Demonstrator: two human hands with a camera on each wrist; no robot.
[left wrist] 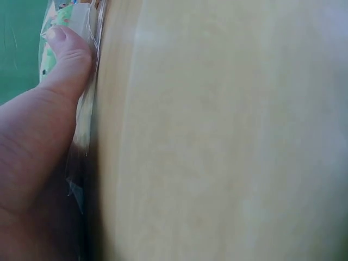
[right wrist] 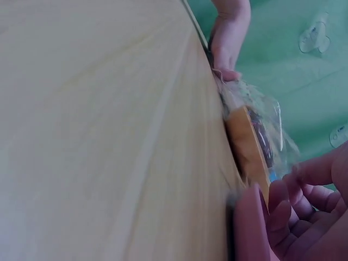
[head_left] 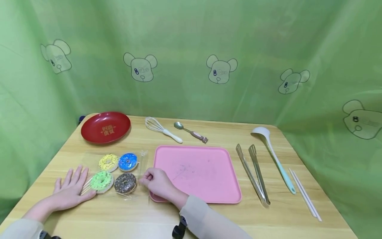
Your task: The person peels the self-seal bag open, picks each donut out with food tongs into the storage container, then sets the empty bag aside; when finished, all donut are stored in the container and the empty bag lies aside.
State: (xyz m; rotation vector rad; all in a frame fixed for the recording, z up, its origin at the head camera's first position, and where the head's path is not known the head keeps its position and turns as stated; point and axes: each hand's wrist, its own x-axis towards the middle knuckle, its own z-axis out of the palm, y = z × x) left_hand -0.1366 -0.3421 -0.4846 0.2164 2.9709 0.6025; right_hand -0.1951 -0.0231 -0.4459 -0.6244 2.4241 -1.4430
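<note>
A clear plastic bag point(head_left: 144, 162) lies on the left of the table. Inside are toy donuts: a yellow one point(head_left: 108, 162), a blue one point(head_left: 127, 162), a green one point(head_left: 101, 181) and a dark brown one point(head_left: 125, 183), with thin wooden sticks point(head_left: 86, 188) beside the green. My left hand point(head_left: 70, 191) presses the bag's left end with fingers spread, thumb by the green donut. At the bag's right edge, the thumb and fingers of my right hand point(head_left: 161, 184) pinch the plastic, over the left side of a pink tray point(head_left: 203, 172).
A red plate point(head_left: 104, 132) stands at the back left. Behind the tray lie a whisk point(head_left: 163, 129) and a small spoon point(head_left: 191, 132). To its right are metal tongs point(head_left: 253, 177), a ladle point(head_left: 274, 156) and white chopsticks point(head_left: 305, 196). A green curtain point(head_left: 179, 96) surrounds the table.
</note>
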